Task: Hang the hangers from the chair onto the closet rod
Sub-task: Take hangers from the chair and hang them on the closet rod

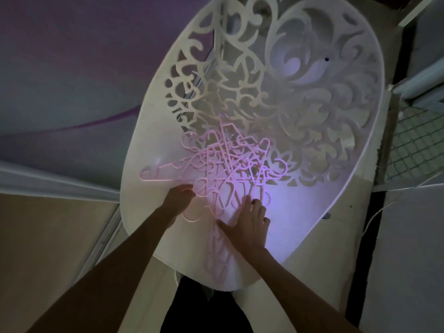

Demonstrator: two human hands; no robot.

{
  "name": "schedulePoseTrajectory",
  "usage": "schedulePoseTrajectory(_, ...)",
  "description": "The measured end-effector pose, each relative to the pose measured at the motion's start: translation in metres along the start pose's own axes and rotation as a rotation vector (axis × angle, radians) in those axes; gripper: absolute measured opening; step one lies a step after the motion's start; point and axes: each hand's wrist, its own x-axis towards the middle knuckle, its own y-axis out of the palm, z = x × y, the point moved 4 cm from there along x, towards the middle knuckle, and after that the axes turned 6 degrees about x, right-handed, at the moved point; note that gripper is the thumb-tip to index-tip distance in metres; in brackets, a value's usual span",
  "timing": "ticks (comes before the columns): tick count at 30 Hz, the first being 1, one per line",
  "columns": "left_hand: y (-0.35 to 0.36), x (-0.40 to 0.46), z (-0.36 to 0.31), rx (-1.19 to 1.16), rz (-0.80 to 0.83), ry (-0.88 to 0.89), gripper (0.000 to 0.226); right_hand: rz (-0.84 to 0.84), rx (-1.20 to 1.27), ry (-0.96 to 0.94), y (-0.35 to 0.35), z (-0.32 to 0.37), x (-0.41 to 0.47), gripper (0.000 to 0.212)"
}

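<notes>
**Pink hanger pile on the chair seat**

Your pink hangers (217,169) are tangled on the white chair (149,145) seat. Your left hand (179,197) curls onto the pile's near-left edge; your right hand (249,218) lies flat, fingers spread, on the near hangers.

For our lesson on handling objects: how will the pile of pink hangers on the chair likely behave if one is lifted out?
The pink hangers lie crossed and interlocked on the chair seat, so lifting one will probably drag others along. They look like thin plastic: likely light and fairly stiff. On the smooth seat, loose ones may slide. Both hands, left and right, rest at the pile's edge.
</notes>
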Motion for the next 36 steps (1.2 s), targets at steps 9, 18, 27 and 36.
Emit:
schedulePoseTrajectory(9, 0.004, -0.010, -0.021, -0.223, 0.144, 0.010, 0.022, 0.011, 0.229, 0.185, 0.006, 0.002, 0.010, 0.055)
schedulePoseTrajectory(18, -0.007, -0.029, 0.054, 0.043, -0.247, -0.310, 0.068, 0.036, 0.461, 0.054, -0.034, -0.041, 0.010, 0.065)
schedulePoseTrajectory(27, 0.033, -0.049, 0.084, -0.460, -0.191, -0.639, 0.047, 0.039, 0.559, -0.138, -0.041, -0.052, -0.005, 0.070)
schedulePoseTrajectory(36, 0.015, -0.069, 0.030, -0.670, -0.075, -0.103, 0.017, 0.076, 0.569, -0.196, -0.039, -0.051, 0.000, 0.066)
